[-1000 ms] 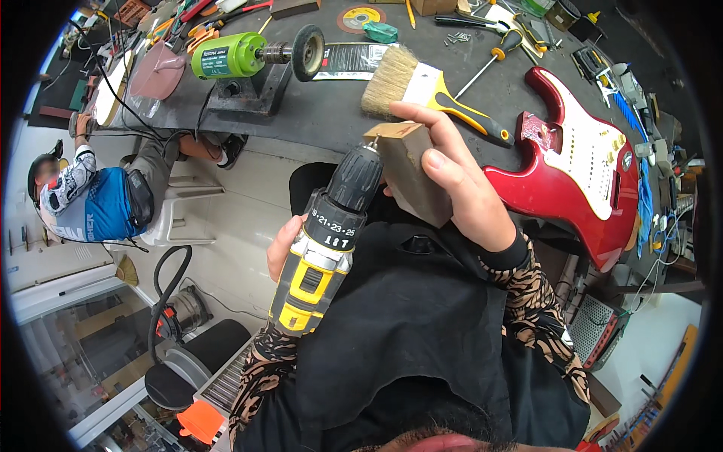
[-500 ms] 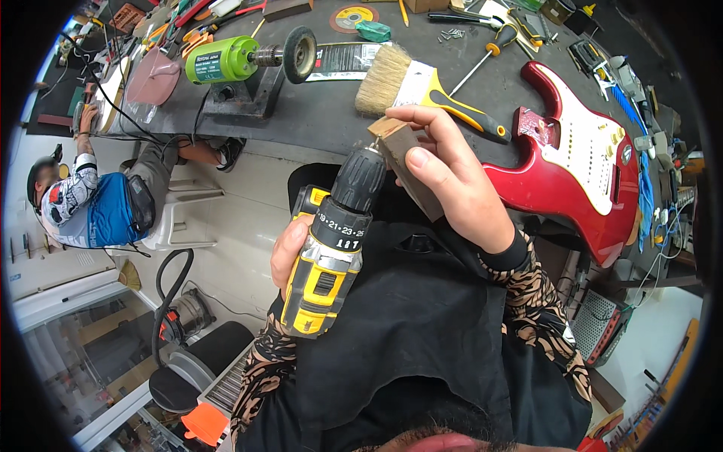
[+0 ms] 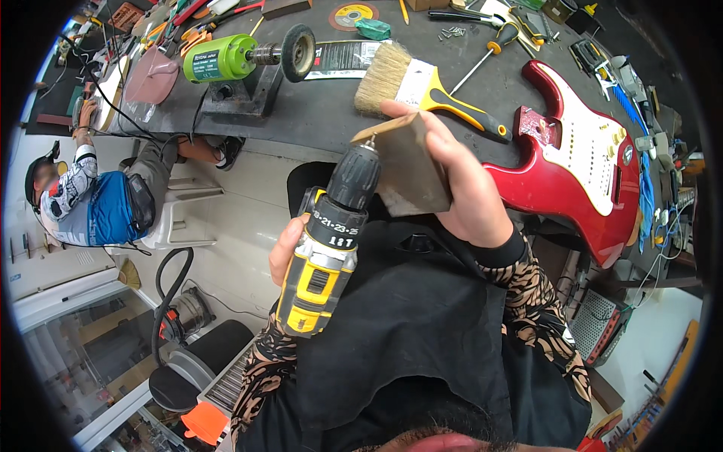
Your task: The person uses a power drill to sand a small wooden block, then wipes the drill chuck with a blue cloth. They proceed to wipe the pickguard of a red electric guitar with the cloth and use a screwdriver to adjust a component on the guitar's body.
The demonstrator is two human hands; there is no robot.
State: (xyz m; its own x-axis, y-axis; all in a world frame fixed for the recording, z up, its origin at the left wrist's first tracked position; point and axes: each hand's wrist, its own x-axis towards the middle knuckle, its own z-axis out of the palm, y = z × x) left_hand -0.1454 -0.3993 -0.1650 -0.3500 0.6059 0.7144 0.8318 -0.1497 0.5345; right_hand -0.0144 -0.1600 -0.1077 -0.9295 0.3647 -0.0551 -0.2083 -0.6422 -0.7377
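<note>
Left hand curled round a yellow-and-black plastic cordless drill, most of the grip hidden behind it; chuck points up and away from the body. Right hand holds a brown rectangular wooden block, thumb along its side, block just beside the chuck. Bit tip at the block's near-left edge; contact cannot be told. Beyond right hand: wide bristle brush with yellow-and-black handle. Right of it: glossy red electric guitar body with white plate. Beyond left hand: green cylindrical bench grinder.
</note>
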